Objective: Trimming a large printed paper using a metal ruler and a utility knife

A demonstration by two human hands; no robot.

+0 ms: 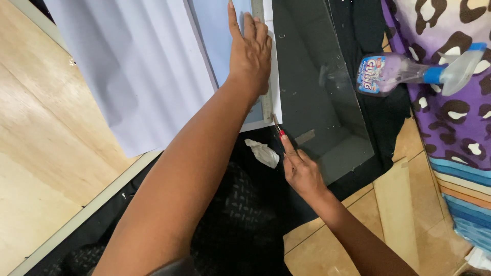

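L hand (250, 51) lies flat, palm down, fingers (233, 23) stretched out and close together, pressing a metal ruler (267, 105) onto a pale blue sheet (217, 36). It grips nothing, just bears down. Ruler runs along the sheet's right edge, top of view down to the sheet's lower corner, mostly hidden under the hand. A white sheet (138, 76) lies under and left of the blue one, spreading over a light wood surface (30, 153).

R hand (302, 171) sits just below the ruler's lower end, fingers curled in, index finger w/ red nail extended. It pinches a thin blade-like tool (276, 124), tip touching the sheet's corner right beside the ruler edge. Tool is small; can't tell its kind for sure.

Right of the ruler: a dark glass pane (317, 102), touching or just beside the sheet edge, lying on black cloth (368, 30). A crumpled white tissue (263, 152) rests on the black cloth just left of the R hand, near the sheet's bottom edge. A clear spray bottle (404, 71) w/ pale blue trigger and coloured label lies on its side, past the pane's right edge, nozzle pointing right, over a purple fabric w/ animal-spot print (450, 117). Wood-look floor (404, 214) shows at lower right. Textured black mat (235, 214) lies under both forearms.
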